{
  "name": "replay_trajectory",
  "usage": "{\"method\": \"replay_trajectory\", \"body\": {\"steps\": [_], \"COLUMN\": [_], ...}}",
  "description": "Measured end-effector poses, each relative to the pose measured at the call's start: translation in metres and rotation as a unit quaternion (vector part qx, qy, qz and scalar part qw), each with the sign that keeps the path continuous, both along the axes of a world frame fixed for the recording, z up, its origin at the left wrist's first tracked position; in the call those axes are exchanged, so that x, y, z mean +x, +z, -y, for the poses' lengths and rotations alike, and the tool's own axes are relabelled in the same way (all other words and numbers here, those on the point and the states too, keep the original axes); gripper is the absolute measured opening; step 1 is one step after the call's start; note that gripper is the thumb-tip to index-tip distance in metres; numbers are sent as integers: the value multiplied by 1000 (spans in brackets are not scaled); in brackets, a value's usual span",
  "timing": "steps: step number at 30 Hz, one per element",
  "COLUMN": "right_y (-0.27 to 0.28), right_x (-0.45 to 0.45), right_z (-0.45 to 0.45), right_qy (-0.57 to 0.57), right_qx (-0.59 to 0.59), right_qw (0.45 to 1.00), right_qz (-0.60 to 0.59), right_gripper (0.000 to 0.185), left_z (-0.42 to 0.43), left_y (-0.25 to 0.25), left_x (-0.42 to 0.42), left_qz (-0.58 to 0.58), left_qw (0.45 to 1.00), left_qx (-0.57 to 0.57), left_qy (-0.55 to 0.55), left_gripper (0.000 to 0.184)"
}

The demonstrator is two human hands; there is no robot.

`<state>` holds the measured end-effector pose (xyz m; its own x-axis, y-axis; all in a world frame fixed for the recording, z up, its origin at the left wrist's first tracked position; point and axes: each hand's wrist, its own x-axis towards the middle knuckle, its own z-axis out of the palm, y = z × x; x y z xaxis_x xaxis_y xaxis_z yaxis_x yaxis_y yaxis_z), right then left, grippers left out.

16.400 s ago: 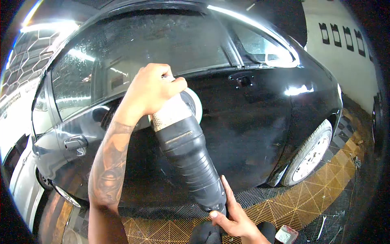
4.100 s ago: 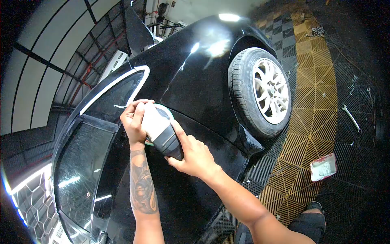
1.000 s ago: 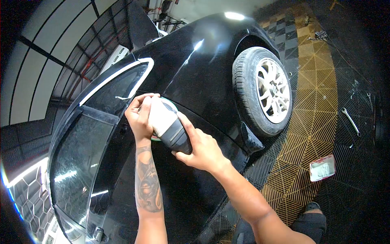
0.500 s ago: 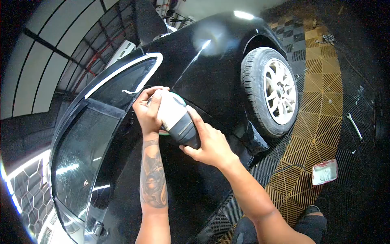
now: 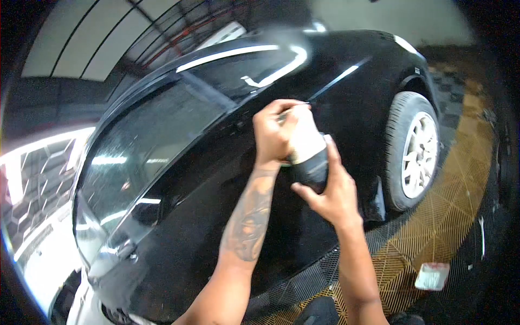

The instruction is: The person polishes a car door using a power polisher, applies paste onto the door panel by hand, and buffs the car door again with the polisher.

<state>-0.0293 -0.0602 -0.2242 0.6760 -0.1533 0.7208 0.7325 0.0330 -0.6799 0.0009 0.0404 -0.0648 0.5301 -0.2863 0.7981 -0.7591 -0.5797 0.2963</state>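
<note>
Both hands are on a white-and-black polisher [image 5: 309, 165], blurred by motion, held at the side of a black car [image 5: 216, 254]. My left hand [image 5: 274, 132] wraps round its pale head with the fingers closed. Behind it, my right hand [image 5: 337, 192] grips the black rear end between thumb and fingers. The polisher's underside is hidden, so contact with the panel cannot be made out. Above the hands a streak of light reflects on the paint. White tape [image 5: 233, 57] edges the side window [image 5: 157, 141] nearby.
A rear wheel [image 5: 414, 154] with a white rim stands right of the hands. On the tiled grid floor [image 5: 460, 189] lie a small whitish tray [image 5: 432, 276] and a wrench [image 5: 482, 238]. A door handle [image 5: 127, 250] juts out at lower left.
The view has turned left, so the car, wheel and floor items sit farther right. Both hands keep hold of the polisher, now nearer the middle of the side panel.
</note>
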Motion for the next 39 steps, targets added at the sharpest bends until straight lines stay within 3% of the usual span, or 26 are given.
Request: {"method": "replay_trajectory", "body": {"steps": [4, 9, 14, 18, 22, 28, 39], "right_y": [9, 8, 3, 3, 3, 4, 11], "right_x": [-1, -5, -1, -1, -10, -23, 1], "right_z": [-8, -11, -11, -10, -10, -17, 0], "right_qy": [-29, -19, -33, -25, -9, 8, -8], "right_qx": [29, 37, 12, -4, -26, -49, -30], "right_qw": [998, 999, 999, 1000, 999, 998, 998], "right_qz": [38, 3, 0, -9, -30, -37, -62], "right_gripper": [107, 103, 108, 108, 106, 106, 108], "left_z": [-6, -6, -9, -7, -18, -31, -15], "left_y": [1, -7, -5, -4, -1, -2, 15], "left_x": [1, 1, -2, -6, -17, -30, 14], "left_qz": [7, -5, -29, -49, -34, -29, -67], "left_qw": [1000, 1000, 999, 995, 998, 998, 996], "left_qx": [-7, -7, -9, -37, 44, -8, 48], "left_qy": [-8, -14, -32, -73, -33, -48, -47], "left_gripper": [19, 18, 19, 30, 34, 28, 33]}}
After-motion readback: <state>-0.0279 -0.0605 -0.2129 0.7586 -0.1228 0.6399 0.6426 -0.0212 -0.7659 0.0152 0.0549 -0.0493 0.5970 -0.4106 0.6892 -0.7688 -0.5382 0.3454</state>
